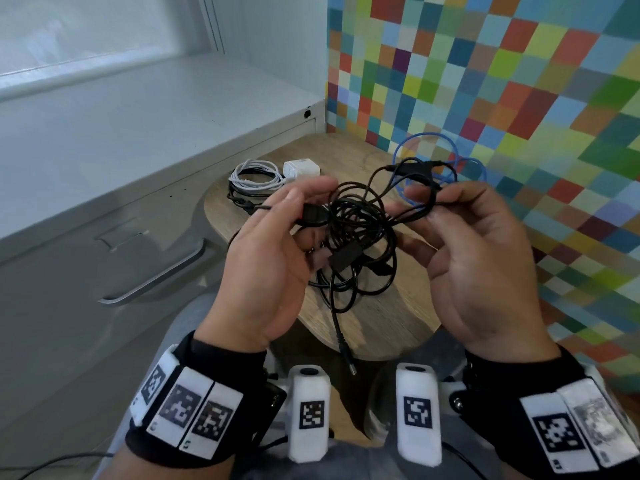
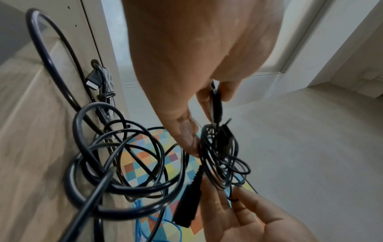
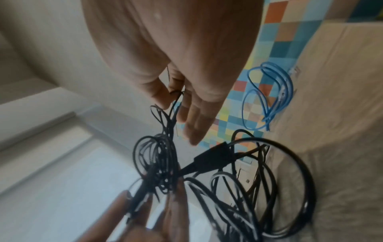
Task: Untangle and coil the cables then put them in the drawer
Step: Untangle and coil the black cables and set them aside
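Observation:
A tangle of thin black cables hangs between both hands above a small wooden table. My left hand pinches a black oval plug at the tangle's left side. My right hand pinches thin black strands on the right. A thicker black cable loops onto the table, and its plug end dangles over the near edge. In the right wrist view a black adapter block sits in the tangle. The closed drawer with a metal handle lies to the left.
A coiled white cable with a white charger block lies at the table's far left. A loose blue cable rests at the far right against the coloured checkered wall. The white cabinet top stretches left.

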The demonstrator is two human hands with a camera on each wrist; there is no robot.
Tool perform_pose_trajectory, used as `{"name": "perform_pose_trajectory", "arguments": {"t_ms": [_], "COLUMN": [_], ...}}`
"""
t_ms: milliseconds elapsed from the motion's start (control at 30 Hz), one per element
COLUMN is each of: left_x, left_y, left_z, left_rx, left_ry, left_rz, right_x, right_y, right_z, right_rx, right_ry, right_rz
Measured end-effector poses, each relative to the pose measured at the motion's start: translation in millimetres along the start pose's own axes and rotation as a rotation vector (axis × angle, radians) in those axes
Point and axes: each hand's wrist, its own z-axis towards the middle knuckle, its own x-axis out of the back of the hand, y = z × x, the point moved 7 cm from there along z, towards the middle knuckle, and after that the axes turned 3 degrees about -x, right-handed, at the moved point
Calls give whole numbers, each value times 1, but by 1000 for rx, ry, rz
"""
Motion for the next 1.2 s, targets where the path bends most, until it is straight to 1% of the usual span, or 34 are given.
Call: {"name": "perform_pose_trajectory", "arguments": {"t_ms": [100, 233, 367, 467, 567, 667, 767, 867, 933, 1000, 1033, 1100, 1200], "left_x": [-3, -8, -7, -6, -6, -8, -14, -13, -12, -13, -14, -20, -24], "left_y": [-1, 0, -5, -4, -2, 0, 0, 0, 1, 5, 8, 14, 23], "left_z": [-1, -3, -2, -1, 0, 0, -2, -3, -3, -4, -6, -10, -14], "left_rx": [26, 37, 41, -20, -97, -162, -199, -224, -241, -267, -290, -357, -455], "left_ry": [18, -24, -113, -121, -99, -101, -95, -65, -60, -71, -80, -112, -128], "left_rz": [71, 187, 142, 110, 111, 97, 115, 126, 152, 200, 239, 326, 394], "right_x": [-4, -5, -8, -11, -18, -18, -18, -15, -8, 1, 3, -1, -13], "right_y": [-1, -2, -1, 3, 7, 8, 5, 1, -7, -19, -24, -30, -28], "right_z": [-1, -1, -3, -4, -6, -7, -8, -11, -11, -11, -11, -12, -14], "right_rx": [-80, -111, -125, -113, -106, -85, -32, 51, 172, 302, 346, 383, 368], "right_ry": [-19, 13, 3, -29, -98, -96, -91, -66, 7, 91, 104, 65, -57], "right_rz": [97, 158, 216, 145, 27, -32, -105, -342, -484, -539, -553, -585, -637]}}
